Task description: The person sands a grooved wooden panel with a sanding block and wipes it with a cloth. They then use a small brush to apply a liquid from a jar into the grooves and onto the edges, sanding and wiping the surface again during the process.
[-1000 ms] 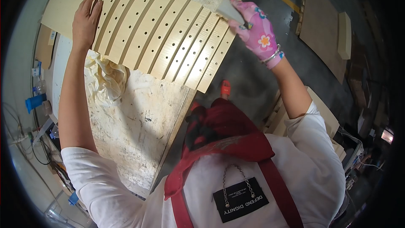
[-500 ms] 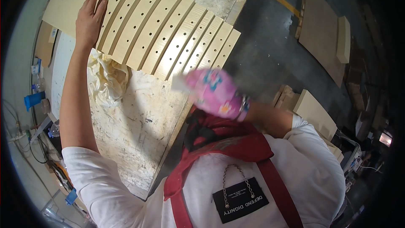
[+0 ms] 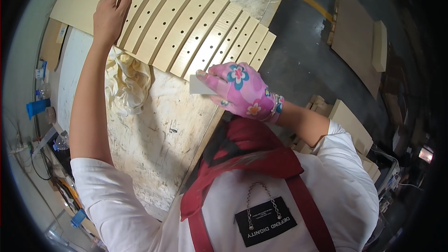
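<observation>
Several pale wooden boards (image 3: 175,18) lie side by side in a fanned row, each drilled with dark holes. My bare left hand (image 3: 112,14) rests on them at the far left, fingers stretched out and holding nothing. In a pink flowered glove, my right hand (image 3: 245,88) is closed on a flat, pale grey pad (image 3: 198,86). The pad is at the near ends of the glossier boards; whether it touches them I cannot tell. A crumpled cream cloth (image 3: 127,84) sits below the boards, near my left forearm.
Under the boards is a worn, stained worktable (image 3: 144,154), its right edge beside my apron. Across the dark floor (image 3: 298,42) are a large brown panel (image 3: 354,37) and a pale block (image 3: 380,44). More pale panels (image 3: 350,123) stand by my right elbow. A blue container (image 3: 37,107) is at far left.
My right hand, blurred before, is now sharp, and the pad is a little closer to the boards' near ends. Boards, cloth and left hand appear slightly further right in view.
</observation>
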